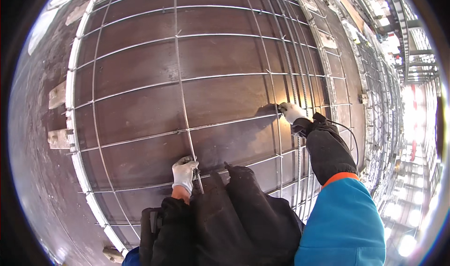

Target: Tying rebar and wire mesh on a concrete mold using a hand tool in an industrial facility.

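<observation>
A grid of steel reinforcing bars (179,65) lies over a brown metal surface (218,100). My left hand (184,171), in a white work glove, closes around a lengthwise bar beside a crossing in the lower middle; a small dark thing shows at its fingers, too unclear to name. Farther up and to the right, my right hand (293,113) reaches a crossing of thin bars with bent fingers. It wears a white glove too, and a dark bit shows at its fingertips. Whether it holds anything is hidden. Small wire ties mark several crossings.
A pale edge strip (71,79) bounds the grid at left, with metal blocks (59,138) outside it. Thicker ribbed bars (293,69) run close together at right, near another slotted edge strip (325,62). More rebar mesh (379,100) stands beyond. A black cable (351,132) loops by my right sleeve.
</observation>
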Demonstrator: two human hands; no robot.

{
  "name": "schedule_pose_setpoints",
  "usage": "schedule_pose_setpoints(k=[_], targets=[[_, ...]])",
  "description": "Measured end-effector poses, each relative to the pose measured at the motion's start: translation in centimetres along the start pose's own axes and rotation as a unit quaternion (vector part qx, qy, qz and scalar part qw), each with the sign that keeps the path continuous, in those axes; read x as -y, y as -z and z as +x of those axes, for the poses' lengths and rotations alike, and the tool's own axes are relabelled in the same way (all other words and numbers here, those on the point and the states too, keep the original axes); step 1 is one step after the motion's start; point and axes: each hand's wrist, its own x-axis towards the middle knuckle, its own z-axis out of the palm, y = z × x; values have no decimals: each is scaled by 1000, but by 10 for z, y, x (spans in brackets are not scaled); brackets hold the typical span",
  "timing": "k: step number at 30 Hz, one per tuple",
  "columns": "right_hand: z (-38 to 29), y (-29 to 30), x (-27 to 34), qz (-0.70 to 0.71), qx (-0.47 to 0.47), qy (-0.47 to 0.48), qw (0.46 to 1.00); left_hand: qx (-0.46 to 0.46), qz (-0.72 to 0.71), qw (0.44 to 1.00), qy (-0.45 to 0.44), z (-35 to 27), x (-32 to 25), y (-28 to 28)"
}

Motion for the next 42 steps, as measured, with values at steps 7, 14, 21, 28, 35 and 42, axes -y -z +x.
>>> schedule_pose_setpoints(k=[7, 14, 21, 28, 35, 42], targets=[[39, -2, -35, 82, -19, 5, 996, -8, 2, 1000, 22, -3, -12, -5], [16, 10, 27, 25, -22, -120, 992, -22, -112, 994, -3, 1, 6, -2], [11, -38, 170, 297, -284, 143, 900, -166, -192, 967, -37, -6, -55, 50], [-10, -65, 398, 137, -177, 412, 883, -196, -275, 931, -138, -49, -143, 130], [62, -82, 534, -34, -197, 424, 883, -208, -207, 935, -198, -125, -195, 199], [175, -69, 678, -37, -120, 349, 929, -333, -90, 931, -119, -224, -96, 335]])
